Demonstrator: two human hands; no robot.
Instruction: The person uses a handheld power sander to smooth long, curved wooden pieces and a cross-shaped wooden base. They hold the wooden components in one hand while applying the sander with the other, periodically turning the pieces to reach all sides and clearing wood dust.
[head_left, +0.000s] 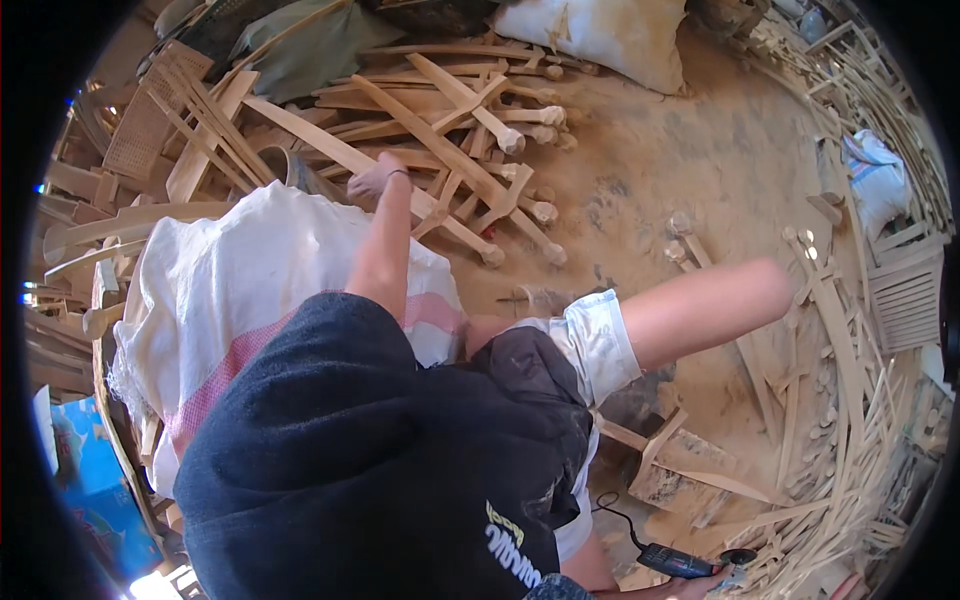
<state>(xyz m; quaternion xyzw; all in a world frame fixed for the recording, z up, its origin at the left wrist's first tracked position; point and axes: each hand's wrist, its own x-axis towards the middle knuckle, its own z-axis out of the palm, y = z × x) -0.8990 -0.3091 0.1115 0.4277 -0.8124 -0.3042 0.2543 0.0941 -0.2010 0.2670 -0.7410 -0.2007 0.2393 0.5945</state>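
My left hand [376, 180], at the upper left, is closed round a long pale wooden leg [315, 133] with a knobbed end. That leg lies on a pile of similar wooden legs [430, 128], some with short crosspieces. At the lower right, my right hand [704, 583] grips a black angle grinder [672, 560]. The grinder's round disc [738, 556] faces the heap of wood strips, and its cord curls up to the left. My fingers on the grinder are only partly visible. A white woven sack [240, 250] with a pink stripe lies beside my left arm.
Wood strips and slats [850, 480] are heaped along the right side. A wooden piece with crossed members [660, 440] lies near my leg. A filled pale sack [600, 40] and a grey-green sack [300, 50] sit at the top. Blue boxes [95, 480] stand at the lower left.
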